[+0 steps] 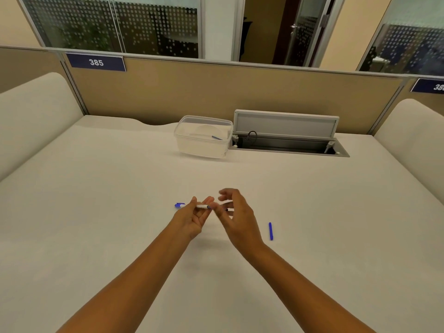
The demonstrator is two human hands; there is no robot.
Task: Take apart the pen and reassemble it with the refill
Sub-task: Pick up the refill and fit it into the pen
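Observation:
My left hand pinches a white pen barrel that lies level above the desk, its blue end sticking out to the left. My right hand is just right of the barrel's tip, blurred, fingers curled near a thin white refill that pokes out behind them. Whether the right fingers grip the refill is unclear. A blue pen cap lies on the desk to the right of my right hand.
A clear plastic box with a blue item inside stands at the back of the white desk. Right of it is an open cable hatch. A tan partition runs along the far edge.

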